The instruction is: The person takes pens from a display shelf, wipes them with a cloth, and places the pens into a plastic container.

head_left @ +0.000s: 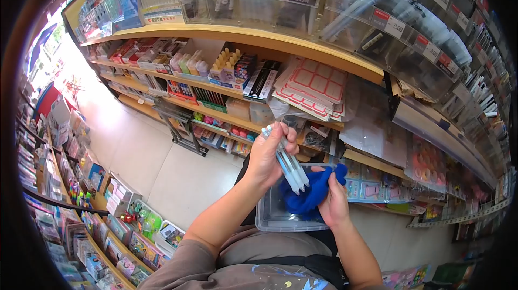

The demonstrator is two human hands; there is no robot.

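Note:
My left hand [265,155] is closed around a few light-blue and white pens [291,167], their tips pointing down and to the right. Beside it, my right hand [335,199] grips a bright blue cloth [308,195], bunched up and hanging loosely. Under the cloth and pens is a clear plastic box [268,215], near my lap; the cloth covers part of its inside. Whether the box rests on my legs or is held by my right hand, I cannot tell.
Ahead, a wooden shelf [216,30] carries clear pen bins [356,17] with price tags. Lower shelves hold boxed goods and a stack of red-framed label sheets [313,82]. A black folding stool [181,128] stands on the tiled floor [162,174]. Packed racks [102,236] line the left.

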